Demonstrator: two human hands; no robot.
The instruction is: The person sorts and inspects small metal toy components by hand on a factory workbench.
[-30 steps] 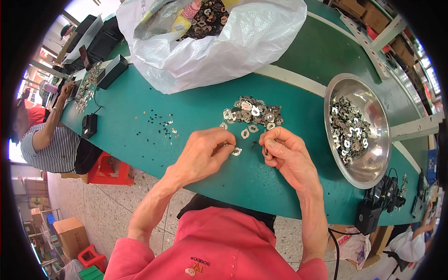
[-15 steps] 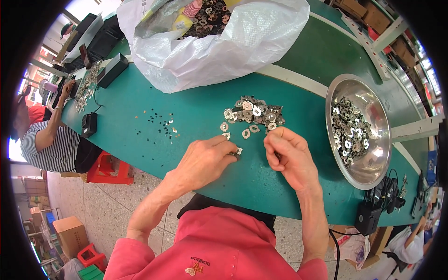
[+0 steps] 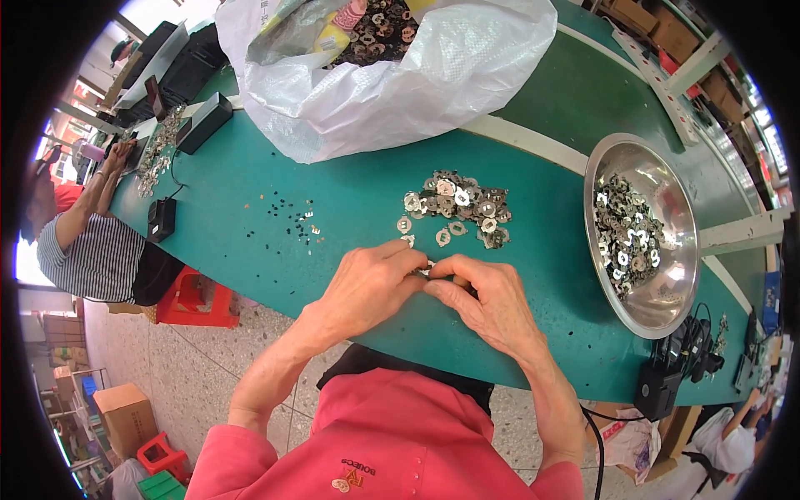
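My left hand pinches a small metal part over the near side of the green table. My right hand meets it there, thumb and forefinger closed on the same part. The fingers cover most of that part, so its full shape is hidden. Just beyond my hands lies a pile of small round metal pieces with cut-out centres. A few of these pieces lie loose at the pile's near edge, close to my left fingertips.
A white woven sack of similar pieces stands at the back. On the right, a steel bowl holds more. Tiny black bits are scattered left of the pile. A black adapter sits front right; a person in stripes works at far left.
My right hand has come left from beside the pile and now touches the part in my left hand. My left hand has barely moved. The person at far left has shifted their arms.
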